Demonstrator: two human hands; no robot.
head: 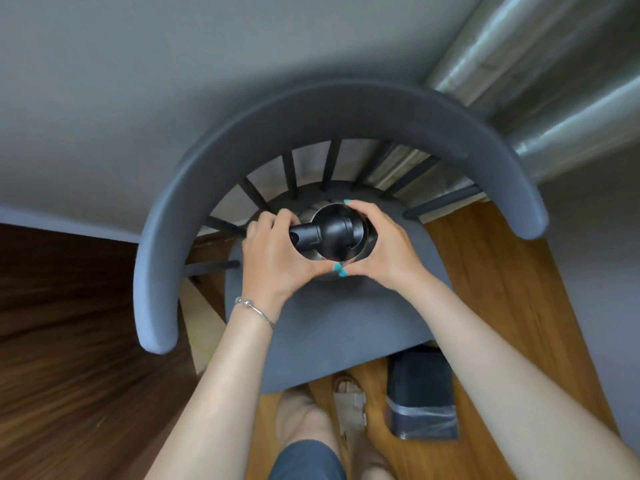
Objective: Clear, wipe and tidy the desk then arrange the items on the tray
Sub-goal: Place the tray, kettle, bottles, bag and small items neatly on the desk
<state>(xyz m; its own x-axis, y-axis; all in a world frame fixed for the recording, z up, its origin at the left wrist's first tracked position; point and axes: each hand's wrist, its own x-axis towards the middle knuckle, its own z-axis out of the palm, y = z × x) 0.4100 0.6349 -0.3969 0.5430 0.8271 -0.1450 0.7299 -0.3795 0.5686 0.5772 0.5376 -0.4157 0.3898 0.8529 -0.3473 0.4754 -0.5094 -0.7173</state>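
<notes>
Wooden flooring [512, 306] runs under a grey chair [332, 327] with a curved backrest and dark spindles, pushed near a grey wall, with pleated curtains behind the chair's far right side. Over the chair's seat, both hands grip one object: a round, shiny metal pot or kettle [329, 237] with a black domed lid and a short black spout or handle pointing left. The left hand [277, 258] curls round that black stub and the near side; the right hand [377, 244] wraps the far right side, thumbs meeting at the front. It sits just above or on the back of the seat; which cannot be told.

This looks like the clearing step, with the pot being parked on the chair, off the table. Next it needs lowering flat and level onto the seat, well in from the edge, before letting go. A dark bin [420, 396] with a liner stands on the floor just beside the chair's front right corner.
</notes>
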